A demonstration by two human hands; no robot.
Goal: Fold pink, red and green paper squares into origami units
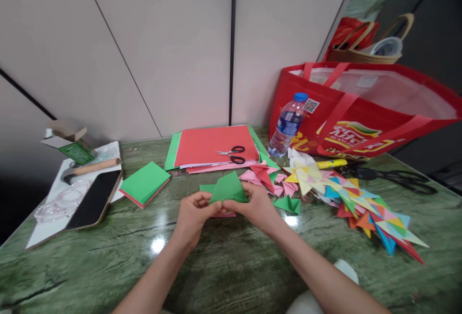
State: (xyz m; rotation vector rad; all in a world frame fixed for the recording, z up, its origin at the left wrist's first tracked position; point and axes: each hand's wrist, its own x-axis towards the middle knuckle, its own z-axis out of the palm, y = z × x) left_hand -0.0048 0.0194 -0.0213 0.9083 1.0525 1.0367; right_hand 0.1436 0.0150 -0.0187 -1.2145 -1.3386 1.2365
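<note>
A piece of green paper (228, 188), partly folded, is held up between both hands above the green marbled table. My left hand (195, 213) pinches its lower left side, thumb in front. My right hand (257, 207) grips the lower right side, its thumb meeting the left one at the bottom edge. Behind and below the held paper, bits of more green and pink paper show, mostly covered. A small folded green piece (288, 204) rests on the table just right of my right hand, near several pink and red folded pieces (267, 177).
Scissors (234, 154) lie on stacked red sheets (212, 141) at the back. At left are a square green paper stack (146, 183), a phone (96, 201) and a hammer (92, 167). At right stand a water bottle (288, 126), a red bag (361, 112) and colourful folded paper (364, 206).
</note>
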